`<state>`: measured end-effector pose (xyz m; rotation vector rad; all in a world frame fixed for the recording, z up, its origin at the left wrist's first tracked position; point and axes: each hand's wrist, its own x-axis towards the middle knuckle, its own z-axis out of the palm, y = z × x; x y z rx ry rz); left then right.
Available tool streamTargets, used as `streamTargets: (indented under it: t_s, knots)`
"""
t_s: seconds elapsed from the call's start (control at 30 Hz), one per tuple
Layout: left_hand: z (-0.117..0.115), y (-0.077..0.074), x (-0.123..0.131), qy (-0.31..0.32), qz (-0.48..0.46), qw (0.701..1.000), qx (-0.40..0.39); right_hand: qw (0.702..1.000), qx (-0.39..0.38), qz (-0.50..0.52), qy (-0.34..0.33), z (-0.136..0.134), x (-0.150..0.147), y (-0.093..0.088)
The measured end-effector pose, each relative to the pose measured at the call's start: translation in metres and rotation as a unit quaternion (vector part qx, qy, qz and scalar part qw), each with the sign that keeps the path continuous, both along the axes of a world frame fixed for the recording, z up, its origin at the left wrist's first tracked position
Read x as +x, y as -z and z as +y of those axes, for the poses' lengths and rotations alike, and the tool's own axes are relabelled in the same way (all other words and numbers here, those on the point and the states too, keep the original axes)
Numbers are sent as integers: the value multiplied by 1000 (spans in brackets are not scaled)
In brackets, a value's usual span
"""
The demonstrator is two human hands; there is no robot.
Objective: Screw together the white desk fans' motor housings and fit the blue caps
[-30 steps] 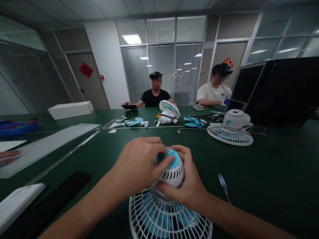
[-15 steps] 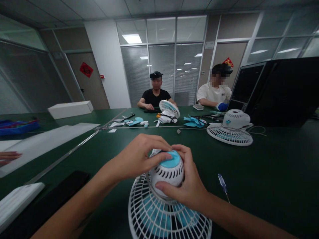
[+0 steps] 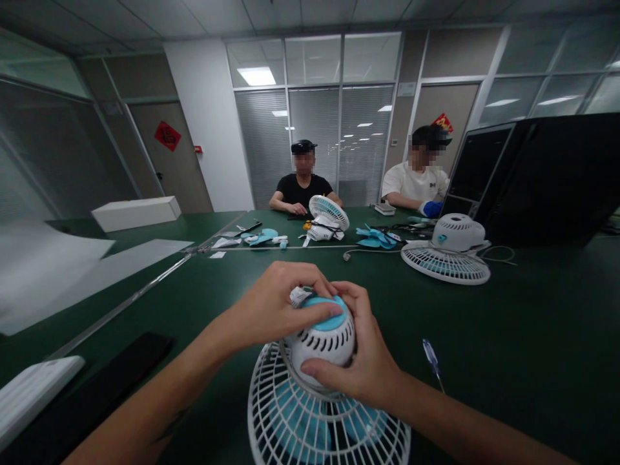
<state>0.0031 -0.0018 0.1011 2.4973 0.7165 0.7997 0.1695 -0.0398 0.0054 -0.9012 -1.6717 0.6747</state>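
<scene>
A white fan guard (image 3: 285, 420) with blue blades behind its bars lies at the front of the table. On top of it sits the fan's round white motor housing (image 3: 322, 352), slotted round the side, with a light blue cap (image 3: 329, 316). My left hand (image 3: 276, 303) is closed over the blue cap from the left, thumb across its face and fingertips at its far edge. Around the right side of the housing my right hand (image 3: 368, 352) is wrapped, its thumb on the near face. A small white piece (image 3: 299, 296) shows beneath my left hand.
A screwdriver (image 3: 433, 361) lies to the right. Another fan (image 3: 445, 261) rests face down at the back right, near a black case (image 3: 552, 181). Blue blades (image 3: 378, 237) and a third fan (image 3: 327, 219) stand before two people. White sheets (image 3: 145, 258) and a box (image 3: 138, 213) are at left.
My left thumb has shifted slightly right across the blue cap, and the housing has moved a little left. At far left a white sheet has risen, and another person's hand no longer shows there.
</scene>
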Motion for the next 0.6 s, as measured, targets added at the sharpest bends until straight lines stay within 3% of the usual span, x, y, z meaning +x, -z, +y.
streamTargets:
  t_s: [0.3, 0.6]
  knots:
    - [-11, 1, 10, -104, 3, 994, 34, 1000, 9, -3, -4, 2, 1, 0]
    - [-30, -5, 21, -208, 127, 961, 132, 999, 30, -14, 13, 0, -3, -2]
